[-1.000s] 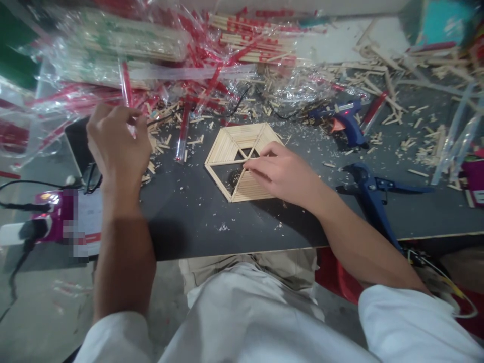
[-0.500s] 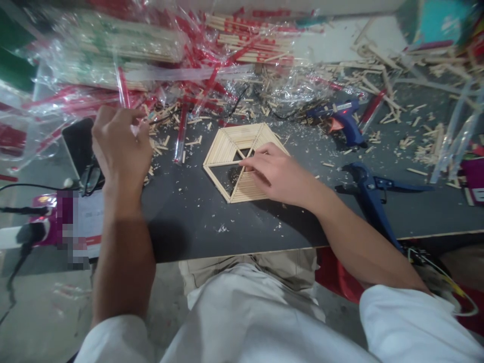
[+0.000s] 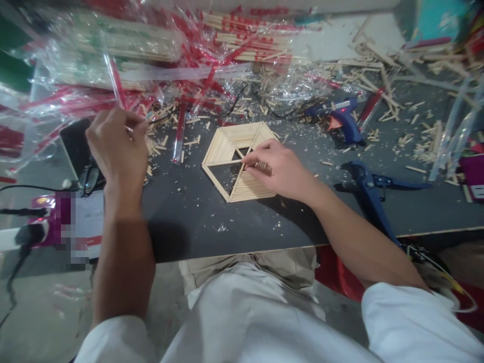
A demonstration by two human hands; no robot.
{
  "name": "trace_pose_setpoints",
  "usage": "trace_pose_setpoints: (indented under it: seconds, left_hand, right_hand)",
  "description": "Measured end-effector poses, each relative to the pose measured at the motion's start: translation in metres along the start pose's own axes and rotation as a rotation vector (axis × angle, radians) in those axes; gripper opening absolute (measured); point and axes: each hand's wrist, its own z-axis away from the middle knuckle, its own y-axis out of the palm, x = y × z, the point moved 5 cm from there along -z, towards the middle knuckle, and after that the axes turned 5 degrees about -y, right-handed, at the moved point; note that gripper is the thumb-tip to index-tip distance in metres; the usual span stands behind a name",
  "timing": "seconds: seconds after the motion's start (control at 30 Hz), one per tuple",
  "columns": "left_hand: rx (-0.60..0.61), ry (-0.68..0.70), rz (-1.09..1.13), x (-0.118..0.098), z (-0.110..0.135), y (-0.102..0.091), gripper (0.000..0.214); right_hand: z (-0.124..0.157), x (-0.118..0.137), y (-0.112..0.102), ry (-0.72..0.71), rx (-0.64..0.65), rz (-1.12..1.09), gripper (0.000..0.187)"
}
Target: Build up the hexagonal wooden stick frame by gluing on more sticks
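Note:
A hexagonal frame of thin wooden sticks (image 3: 219, 146) lies on the dark table. Spokes split it into sections; most are filled with rows of sticks, while the front-left one shows bare table through it. My right hand (image 3: 282, 166) reaches over its right side, thumb and fingertips pinched on the spokes near the centre. Raised at the left, my left hand (image 3: 119, 146) is closed on a narrow clear plastic sleeve with a red band (image 3: 114, 80), which points up and away from the fingers. Part of the frame is hidden under my right hand.
A blue glue gun (image 3: 346, 118) lies behind and right of the frame, and a blue cutter (image 3: 368, 186) nearer on the right. Plastic packs of sticks (image 3: 143, 43) and loose offcuts (image 3: 381, 85) cover the back. A power strip (image 3: 47, 219) sits at left.
My left hand has shifted slightly left with the plastic sleeve. My right fingertips have drawn in a little and slid slightly right near the frame's centre.

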Motion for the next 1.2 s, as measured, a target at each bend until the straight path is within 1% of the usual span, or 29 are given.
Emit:
trace_pose_setpoints:
  seconds: [0.17,0.23,0.4,0.5,0.67,0.73,0.77,0.87,0.9,1.03,1.13,1.2]
  left_hand:
    - [0.029,-0.02,-0.051,-0.004,0.001,-0.001,0.028]
    - [0.046,-0.002,-0.052,-0.008,0.002,0.0,0.031]
    - [0.113,-0.035,-0.039,-0.016,0.006,0.006,0.042]
    - [0.093,-0.005,-0.028,-0.017,0.007,0.009,0.045]
    - [0.075,0.07,0.065,-0.012,0.007,0.017,0.03]
    - [0.076,0.141,0.115,-0.017,0.008,0.022,0.026]
    - [0.078,0.198,0.144,-0.022,0.011,0.024,0.025]
    - [0.09,0.407,0.22,-0.048,0.027,0.027,0.027]
    - [0.116,0.476,0.249,-0.057,0.035,0.028,0.029]
    - [0.263,0.654,0.332,-0.089,0.068,0.036,0.029]
    - [0.356,0.772,0.354,-0.101,0.085,0.043,0.028]
    - [0.392,0.807,0.338,-0.102,0.088,0.047,0.027]
  right_hand:
    - [-0.002,0.0,0.006,-0.093,0.026,0.02,0.022]
    - [-0.002,-0.001,0.007,-0.097,0.026,0.001,0.022]
    - [-0.002,-0.003,0.005,-0.006,-0.011,-0.056,0.019]
    - [-0.002,-0.002,0.004,0.054,-0.019,-0.09,0.018]
    - [-0.001,-0.002,0.002,0.161,-0.048,-0.151,0.014]
    - [-0.001,-0.004,0.002,0.178,-0.063,-0.166,0.012]
    - [-0.001,-0.006,0.003,0.187,-0.066,-0.18,0.011]
    - [-0.001,-0.012,0.007,0.237,-0.081,-0.256,0.011]
    - [-0.001,-0.014,0.009,0.256,-0.086,-0.285,0.011]
    - [-0.001,-0.018,0.011,0.295,-0.098,-0.346,0.01]
    - [-0.002,-0.017,0.009,0.297,-0.087,-0.343,0.008]
    - [-0.002,-0.016,0.006,0.285,-0.074,-0.331,0.009]
